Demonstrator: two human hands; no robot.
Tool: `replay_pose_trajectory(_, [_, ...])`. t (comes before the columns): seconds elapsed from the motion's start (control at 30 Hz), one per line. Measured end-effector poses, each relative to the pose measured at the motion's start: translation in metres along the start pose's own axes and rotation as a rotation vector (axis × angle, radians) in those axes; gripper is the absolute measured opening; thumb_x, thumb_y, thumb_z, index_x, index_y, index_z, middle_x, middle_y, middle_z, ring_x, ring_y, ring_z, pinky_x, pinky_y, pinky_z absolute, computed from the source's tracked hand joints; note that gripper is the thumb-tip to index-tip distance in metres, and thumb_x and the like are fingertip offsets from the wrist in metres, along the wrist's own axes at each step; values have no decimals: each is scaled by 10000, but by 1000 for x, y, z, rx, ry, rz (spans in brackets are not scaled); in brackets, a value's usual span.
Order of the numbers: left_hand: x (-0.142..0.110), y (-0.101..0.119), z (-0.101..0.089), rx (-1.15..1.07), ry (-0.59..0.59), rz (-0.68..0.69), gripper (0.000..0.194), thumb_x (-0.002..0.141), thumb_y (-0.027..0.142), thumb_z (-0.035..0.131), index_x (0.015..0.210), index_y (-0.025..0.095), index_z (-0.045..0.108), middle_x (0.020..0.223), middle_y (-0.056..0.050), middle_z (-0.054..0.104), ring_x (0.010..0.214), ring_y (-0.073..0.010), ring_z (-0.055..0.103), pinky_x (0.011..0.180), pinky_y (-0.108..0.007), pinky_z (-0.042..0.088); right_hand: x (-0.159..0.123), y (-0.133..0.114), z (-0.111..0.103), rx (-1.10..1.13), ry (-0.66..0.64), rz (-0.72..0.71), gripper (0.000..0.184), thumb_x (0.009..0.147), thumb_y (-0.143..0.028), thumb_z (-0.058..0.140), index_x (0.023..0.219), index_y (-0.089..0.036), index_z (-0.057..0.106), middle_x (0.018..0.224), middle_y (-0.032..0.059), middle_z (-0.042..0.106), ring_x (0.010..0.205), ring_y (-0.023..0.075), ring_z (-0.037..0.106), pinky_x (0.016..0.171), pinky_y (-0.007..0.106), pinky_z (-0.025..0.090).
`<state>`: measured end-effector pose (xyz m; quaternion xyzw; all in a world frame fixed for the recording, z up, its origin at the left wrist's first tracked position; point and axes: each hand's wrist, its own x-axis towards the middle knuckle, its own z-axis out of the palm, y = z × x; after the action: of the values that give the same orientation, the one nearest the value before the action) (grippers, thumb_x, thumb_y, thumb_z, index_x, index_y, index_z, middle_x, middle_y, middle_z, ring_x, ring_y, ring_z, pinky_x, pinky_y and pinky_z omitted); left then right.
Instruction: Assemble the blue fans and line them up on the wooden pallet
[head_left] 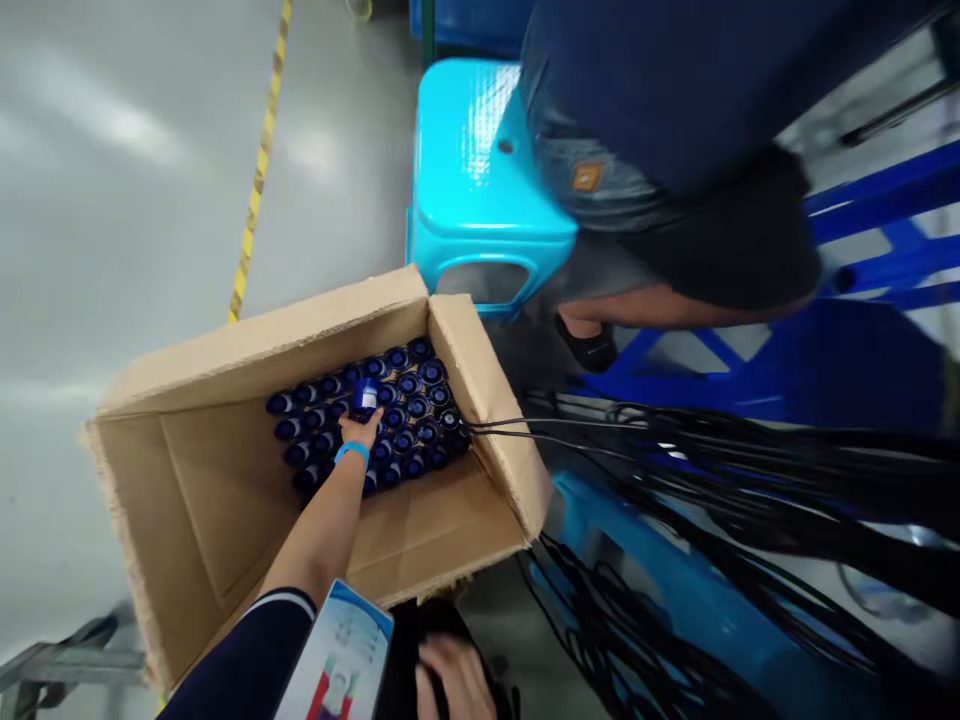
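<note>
Inside a deep open cardboard box (pixel 420 540), my left hand (pixel 360 428) holds a small blue cylinder (pixel 366 396) with a white label, its fingers closed round the lower end. A light blue band circles that wrist. Beneath and around it, rows of similar dark blue cylinders (pixel 405 440) stand upright with round tops showing. My right hand (pixel 454 675) is near the bottom edge, outside the box and close to my body. Motion blurs its fingers, so whether it holds anything is unclear.
A bright blue plastic stool (pixel 472 170) stands just beyond the box, beside another person (pixel 645 120). Black cables (pixel 712 480) run along the right, with some crossing the box rim. A badge card (pixel 337 655) hangs before me. Yellow-black tape (pixel 259 180) marks the floor.
</note>
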<state>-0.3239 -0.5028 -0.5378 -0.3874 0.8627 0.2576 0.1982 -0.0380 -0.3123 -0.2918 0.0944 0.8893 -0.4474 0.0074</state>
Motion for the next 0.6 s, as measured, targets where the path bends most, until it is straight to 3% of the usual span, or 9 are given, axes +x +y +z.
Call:
replay_pose_trajectory(0.07, [19, -7, 20, -26, 14, 19, 994, 703, 603, 770, 1427, 97, 314, 1327, -292, 586, 1249, -353, 596, 1047, -504, 460, 59, 7, 29, 11, -20, 55, 342, 969, -241, 492, 1249, -335, 665, 1021, 51, 747, 912, 241, 730, 773, 363, 626])
replay_pose_trajectory(0.13, [32, -14, 34, -50, 27, 55, 910, 739, 530, 770, 1421, 115, 332, 1312, -262, 600, 1270, -335, 577, 1062, -489, 446, 125, 17, 53, -10, -134, 31, 344, 1003, -277, 456, 1301, -256, 626, 1185, 99, 700, 1089, 244, 679, 925, 374, 576])
replay_pose_trajectory(0.27, [50, -25, 48, -89, 56, 115, 751, 791, 455, 736, 1396, 169, 394, 1289, -193, 613, 1315, -297, 528, 1080, -448, 426, 234, 56, 98, -195, -355, 129, 426, 972, -279, 502, 1392, -217, 533, 1469, 134, 492, 1192, 295, 587, 911, 440, 568])
replay_pose_trajectory(0.37, [61, -25, 48, -109, 50, 125, 748, 760, 449, 769, 1368, 178, 430, 1218, -160, 644, 1177, -272, 616, 1017, -416, 473, 275, 101, 131, -359, -454, 210, 523, 916, -244, 589, 1426, -174, 498, 1640, 158, 209, 1273, 373, 503, 902, 515, 553])
replay_pose_trajectory(0.43, [67, -20, 45, -118, 53, 130, 683, 750, 437, 778, 1312, 184, 482, 1143, -131, 665, 1091, -256, 648, 980, -404, 493, 290, 131, 149, -432, -502, 235, 545, 888, -205, 624, 1418, -149, 508, 1660, 162, 141, 1292, 391, 481, 916, 523, 537])
replay_pose_trajectory(0.5, [69, -14, 39, -123, 77, 138, 627, 730, 440, 790, 1246, 202, 528, 1085, -104, 661, 1069, -256, 643, 976, -412, 496, 303, 155, 160, -460, -532, 213, 526, 875, -175, 634, 1392, -142, 543, 1651, 160, 184, 1304, 384, 476, 956, 511, 511])
replay_pose_trajectory(0.6, [61, -8, 24, -137, 138, 144, 612, 700, 457, 799, 1202, 212, 550, 1073, -92, 615, 1058, -260, 619, 996, -438, 493, 321, 175, 167, -441, -487, 100, 489, 891, -182, 618, 1375, -128, 568, 1571, 191, 363, 1320, 353, 477, 1039, 483, 452])
